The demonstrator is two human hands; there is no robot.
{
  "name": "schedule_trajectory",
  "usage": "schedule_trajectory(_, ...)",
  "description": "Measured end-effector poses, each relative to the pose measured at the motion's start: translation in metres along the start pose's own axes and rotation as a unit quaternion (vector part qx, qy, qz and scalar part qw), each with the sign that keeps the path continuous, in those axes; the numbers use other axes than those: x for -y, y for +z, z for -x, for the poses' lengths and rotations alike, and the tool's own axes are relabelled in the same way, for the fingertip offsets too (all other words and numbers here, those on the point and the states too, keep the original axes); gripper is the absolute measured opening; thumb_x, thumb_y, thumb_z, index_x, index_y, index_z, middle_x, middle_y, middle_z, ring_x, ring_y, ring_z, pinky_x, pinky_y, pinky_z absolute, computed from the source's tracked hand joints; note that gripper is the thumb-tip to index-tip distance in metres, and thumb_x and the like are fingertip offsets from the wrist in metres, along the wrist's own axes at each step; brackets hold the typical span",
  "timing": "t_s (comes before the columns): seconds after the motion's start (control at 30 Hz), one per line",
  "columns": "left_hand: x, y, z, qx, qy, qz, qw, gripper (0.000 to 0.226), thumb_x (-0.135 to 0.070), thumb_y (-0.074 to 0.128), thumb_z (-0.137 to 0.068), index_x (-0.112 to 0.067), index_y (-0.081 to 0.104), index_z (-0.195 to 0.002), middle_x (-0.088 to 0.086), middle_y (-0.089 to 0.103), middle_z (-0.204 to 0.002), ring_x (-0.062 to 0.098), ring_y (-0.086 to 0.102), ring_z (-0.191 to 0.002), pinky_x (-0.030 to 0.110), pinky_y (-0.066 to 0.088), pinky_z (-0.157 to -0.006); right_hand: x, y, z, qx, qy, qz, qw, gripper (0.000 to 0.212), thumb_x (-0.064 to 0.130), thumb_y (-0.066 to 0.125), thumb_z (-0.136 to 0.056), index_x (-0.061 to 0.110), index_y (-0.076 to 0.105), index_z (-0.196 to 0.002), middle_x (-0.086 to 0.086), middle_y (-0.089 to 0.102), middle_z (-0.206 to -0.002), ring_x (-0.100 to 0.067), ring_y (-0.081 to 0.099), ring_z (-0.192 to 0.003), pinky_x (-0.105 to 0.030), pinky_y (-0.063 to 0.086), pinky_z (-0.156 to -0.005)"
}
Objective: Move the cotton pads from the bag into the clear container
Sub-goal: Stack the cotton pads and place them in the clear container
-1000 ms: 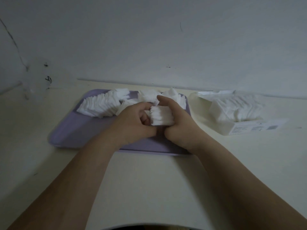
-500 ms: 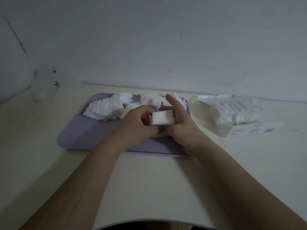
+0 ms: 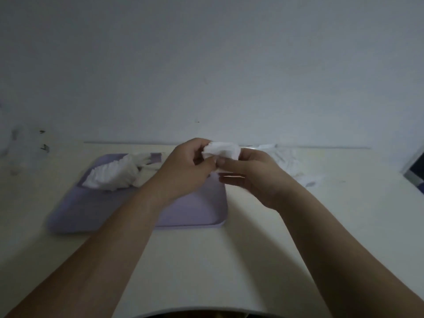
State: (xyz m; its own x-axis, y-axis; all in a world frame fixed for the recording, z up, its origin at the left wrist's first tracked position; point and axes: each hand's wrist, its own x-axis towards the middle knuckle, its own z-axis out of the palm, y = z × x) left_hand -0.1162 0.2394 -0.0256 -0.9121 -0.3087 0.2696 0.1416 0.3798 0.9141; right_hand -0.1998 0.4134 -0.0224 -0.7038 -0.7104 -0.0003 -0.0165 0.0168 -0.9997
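A small stack of white cotton pads (image 3: 221,150) is held above the far edge of the lilac tray (image 3: 197,210). My left hand (image 3: 185,171) grips its left end, and my right hand (image 3: 250,173) holds its right end with thumb and fingers. A long row of cotton pads (image 3: 112,175) lies on the tray's far left part. The clear bag (image 3: 291,164) with more pads lies on the table right of my right hand, blurred. The clear container (image 3: 25,148) stands at the far left by the wall, faint and blurred.
A pale table (image 3: 206,260) runs up to a plain white wall. A dark, light-edged object (image 3: 415,173) pokes in at the right edge.
Both hands have lifted the stack of pads up off the tray. The view has tilted upward, and the picture is blurred by motion.
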Motion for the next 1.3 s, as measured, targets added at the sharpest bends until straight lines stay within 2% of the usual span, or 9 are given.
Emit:
schedule_trajectory(0.2, -0.020, 0.070, -0.026, 0.041, 0.030, -0.031, 0.998, 0.021, -0.013, 0.059, -0.100, -0.028, 0.071, -0.110, -0.004, 0.077, -0.104, 0.016, 0.072, -0.101, 0.035, 0.059, -0.091, 0.008, -0.066, 0.026, -0.173, -0.029, -0.005, 0.985, 0.032, 0.016, 0.076, -0.090, 0.004, 0.072, -0.119, -0.016, 0.078, -0.115, -0.029, 0.076, -0.109, -0.042, 0.062, -0.092)
schedule_trajectory(0.3, -0.022, 0.104, -0.029, 0.063, 0.072, -0.174, 0.980, 0.022, -0.019, 0.066, -0.094, -0.028, 0.072, -0.113, -0.011, 0.074, -0.107, 0.009, 0.069, -0.099, 0.029, 0.054, -0.094, 0.006, -0.104, 0.029, -0.339, -0.040, 0.078, 0.937, 0.037, 0.027, 0.077, -0.079, 0.008, 0.068, -0.109, -0.010, 0.076, -0.105, -0.026, 0.077, -0.097, -0.047, 0.065, -0.086)
schedule_trajectory(0.4, -0.015, 0.126, -0.023, 0.113, 0.073, -0.219, 0.966, 0.016, -0.023, 0.065, -0.088, -0.023, 0.078, -0.098, -0.007, 0.077, -0.095, 0.013, 0.071, -0.089, 0.036, 0.058, -0.086, 0.003, -0.124, 0.033, -0.416, -0.017, 0.169, 0.893, 0.052, 0.043, 0.068, -0.068, 0.008, 0.061, -0.105, -0.003, 0.067, -0.094, -0.023, 0.069, -0.087, -0.037, 0.056, -0.068)
schedule_trajectory(0.57, -0.004, 0.133, -0.014, 0.131, 0.068, -0.214, 0.966, 0.010, -0.022, 0.069, -0.088, -0.027, 0.075, -0.093, -0.013, 0.074, -0.086, 0.005, 0.069, -0.081, 0.039, 0.059, -0.080, -0.005, -0.136, 0.035, -0.426, 0.000, 0.256, 0.868, 0.039, 0.032, 0.064, -0.090, 0.008, 0.054, -0.120, 0.004, 0.063, -0.101, -0.021, 0.063, -0.092, -0.034, 0.047, -0.072)
schedule_trajectory(0.67, -0.007, 0.130, -0.010, 0.140, 0.080, -0.202, 0.966, 0.017, -0.013, 0.068, -0.089, -0.025, 0.077, -0.096, -0.013, 0.073, -0.085, -0.001, 0.065, -0.075, 0.032, 0.058, -0.078, 0.001, -0.125, 0.034, -0.393, -0.017, 0.242, 0.887, 0.045, 0.044, 0.069, -0.078, 0.011, 0.057, -0.107, 0.004, 0.065, -0.095, -0.018, 0.066, -0.087, -0.034, 0.050, -0.068)
schedule_trajectory(0.8, -0.008, 0.123, -0.009, 0.121, 0.062, -0.172, 0.976, 0.014, -0.019, 0.071, -0.083, -0.028, 0.076, -0.092, -0.013, 0.072, -0.094, -0.006, 0.059, -0.063, 0.020, 0.049, -0.064, 0.005, -0.108, 0.035, -0.315, -0.022, 0.223, 0.922, 0.057, 0.054, 0.067, -0.065, 0.004, 0.058, -0.091, 0.000, 0.062, -0.084, -0.021, 0.064, -0.079, -0.052, 0.059, -0.072)
schedule_trajectory(1.03, -0.002, 0.113, -0.009, 0.063, 0.029, -0.127, 0.989, 0.015, -0.026, 0.060, -0.068, -0.031, 0.070, -0.079, -0.012, 0.071, -0.094, 0.008, 0.070, -0.072, 0.027, 0.056, -0.066, 0.011, -0.098, 0.028, -0.156, 0.043, 0.276, 0.948, 0.020, 0.020, 0.071, -0.088, 0.008, 0.060, -0.077, -0.002, 0.056, -0.070, -0.015, 0.055, -0.060, -0.018, 0.041, -0.048)
schedule_trajectory(1.17, 0.002, 0.111, -0.010, 0.066, 0.051, -0.137, 0.987, 0.015, -0.024, 0.062, -0.071, -0.031, 0.070, -0.081, -0.012, 0.071, -0.095, 0.013, 0.071, -0.076, 0.038, 0.062, -0.075, 0.014, -0.104, 0.019, -0.252, 0.002, 0.244, 0.937, 0.035, 0.037, 0.075, -0.077, 0.005, 0.064, -0.087, -0.003, 0.066, -0.078, -0.022, 0.065, -0.070, -0.036, 0.051, -0.060)
schedule_trajectory(1.3, -0.008, 0.115, -0.018, 0.051, 0.116, -0.238, 0.963, 0.015, -0.011, 0.066, -0.082, -0.022, 0.073, -0.088, -0.007, 0.068, -0.095, 0.010, 0.063, -0.081, 0.030, 0.053, -0.079, 0.013, -0.121, 0.022, -0.388, -0.017, 0.300, 0.871, 0.037, 0.037, 0.063, -0.087, 0.010, 0.056, -0.112, 0.004, 0.064, -0.093, -0.019, 0.064, -0.085, -0.037, 0.052, -0.073)
